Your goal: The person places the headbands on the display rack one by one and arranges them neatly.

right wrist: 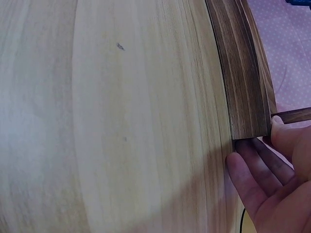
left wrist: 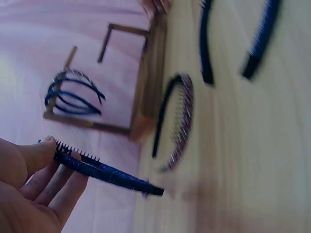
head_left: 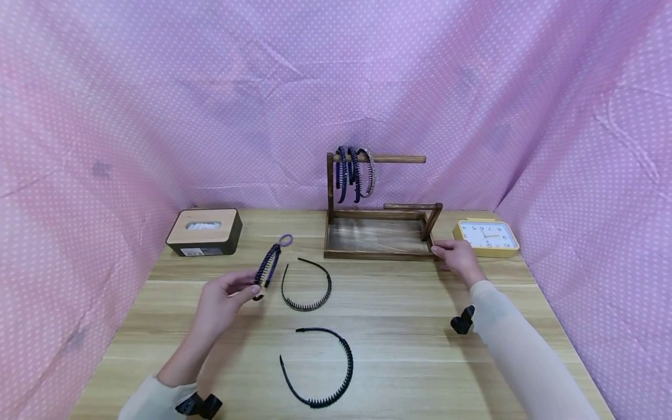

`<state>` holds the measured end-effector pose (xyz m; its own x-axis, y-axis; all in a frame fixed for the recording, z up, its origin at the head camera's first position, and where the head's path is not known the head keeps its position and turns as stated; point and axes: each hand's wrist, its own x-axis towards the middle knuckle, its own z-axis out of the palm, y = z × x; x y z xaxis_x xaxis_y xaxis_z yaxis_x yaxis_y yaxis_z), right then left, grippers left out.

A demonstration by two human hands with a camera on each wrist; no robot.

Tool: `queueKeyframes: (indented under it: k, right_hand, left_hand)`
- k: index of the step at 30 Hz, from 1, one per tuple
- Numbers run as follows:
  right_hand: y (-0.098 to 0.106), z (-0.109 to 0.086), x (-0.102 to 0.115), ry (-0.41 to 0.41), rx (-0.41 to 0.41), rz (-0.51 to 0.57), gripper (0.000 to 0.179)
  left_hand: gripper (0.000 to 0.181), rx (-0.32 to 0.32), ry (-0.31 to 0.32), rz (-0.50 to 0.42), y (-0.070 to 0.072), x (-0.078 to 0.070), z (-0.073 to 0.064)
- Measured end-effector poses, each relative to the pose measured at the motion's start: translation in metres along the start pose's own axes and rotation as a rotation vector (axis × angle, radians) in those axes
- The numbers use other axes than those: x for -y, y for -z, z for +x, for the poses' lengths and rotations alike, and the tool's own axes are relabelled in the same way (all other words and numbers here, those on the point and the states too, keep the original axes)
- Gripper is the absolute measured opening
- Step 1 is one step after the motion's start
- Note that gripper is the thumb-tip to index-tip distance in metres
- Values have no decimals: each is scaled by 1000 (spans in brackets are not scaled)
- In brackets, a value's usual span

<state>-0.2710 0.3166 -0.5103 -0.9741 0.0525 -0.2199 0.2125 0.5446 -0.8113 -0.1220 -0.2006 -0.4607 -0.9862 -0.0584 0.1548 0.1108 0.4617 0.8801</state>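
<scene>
My left hand (head_left: pixel 223 297) pinches a dark blue glittery headband (left wrist: pixel 112 175) by one end, thumb against fingers, over the left part of the table. Comb teeth line its inner side. A purple ring (head_left: pixel 286 240) shows by the headband's far end in the head view. My right hand (head_left: pixel 458 256) grips the front right corner of a dark wooden rack (right wrist: pixel 243 73), thumb at the top edge and fingers at its end. Three headbands (head_left: pixel 342 175) hang from the rack's upper bar, near its post. Below is a tray base with a shorter, lower bar.
Two toothed headbands lie on the table: a glittery one (left wrist: pixel 183 121) near the left hand and a black one (head_left: pixel 350 364) closer to the front. A tissue box (head_left: pixel 210 224) stands back left, a yellow clock (head_left: pixel 493 252) back right. Pink dotted cloth (head_left: pixel 262 116) surrounds the table.
</scene>
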Motion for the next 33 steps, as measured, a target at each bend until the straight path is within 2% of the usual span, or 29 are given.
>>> queueKeyframes:
  k: [5,10,16,22,28,33]
  right_hand:
    - [2,-3,0,-7,9,-2,43]
    - [1,-3,-1,-12,12,8,43]
    - [0,-2,-1,-19,7,22,42]
    - [1,-1,1,-15,11,23,43]
    - [1,-1,2,-13,1,22,42]
    - [1,0,1,-19,0,19,42]
  left_hand:
    - [39,67,7,-131,-21,-14,10]
    - [42,148,22,-200,-49,-34,20]
    - [41,213,-29,-210,-88,-60,35]
    - [42,247,-49,-210,-121,-76,54]
    - [40,240,-95,-216,-149,-91,76]
    - [39,229,-153,-160,-172,-102,95]
